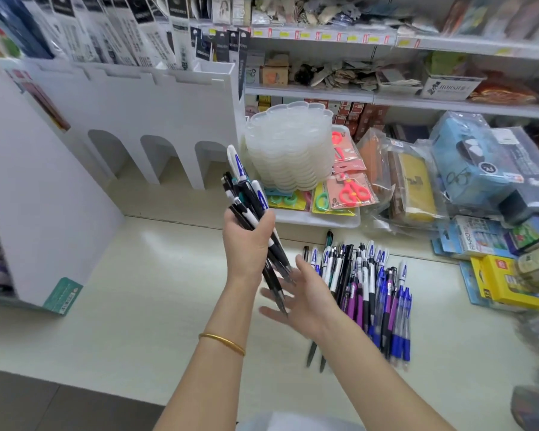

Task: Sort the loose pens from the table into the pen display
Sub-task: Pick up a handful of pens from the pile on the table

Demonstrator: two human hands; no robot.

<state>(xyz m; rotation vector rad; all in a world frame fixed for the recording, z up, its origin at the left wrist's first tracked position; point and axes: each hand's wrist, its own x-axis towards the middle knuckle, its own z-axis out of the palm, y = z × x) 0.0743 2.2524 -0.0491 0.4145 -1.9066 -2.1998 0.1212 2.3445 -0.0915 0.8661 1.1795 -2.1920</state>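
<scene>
My left hand (246, 241) grips a bundle of black and white pens (246, 194) upright above the pale table (137, 290). The bundle's tips point down toward my right hand (302, 293), which lies open with spread fingers just under them. It is unclear whether the tips touch the palm. A pile of loose pens (371, 290), blue, purple, white and black, lies on the table to the right of my right hand. The white pen display (131, 107) with arched openings stands at the back left, packaged refills filling its top slots.
A stack of clear plastic trays (290, 144) sits on a white tray (318, 217) with scissor packs behind the pens. Boxed stationery (507, 284) crowds the right side. Shelves (386, 98) of goods run along the back. A white side panel (35, 194) stands left.
</scene>
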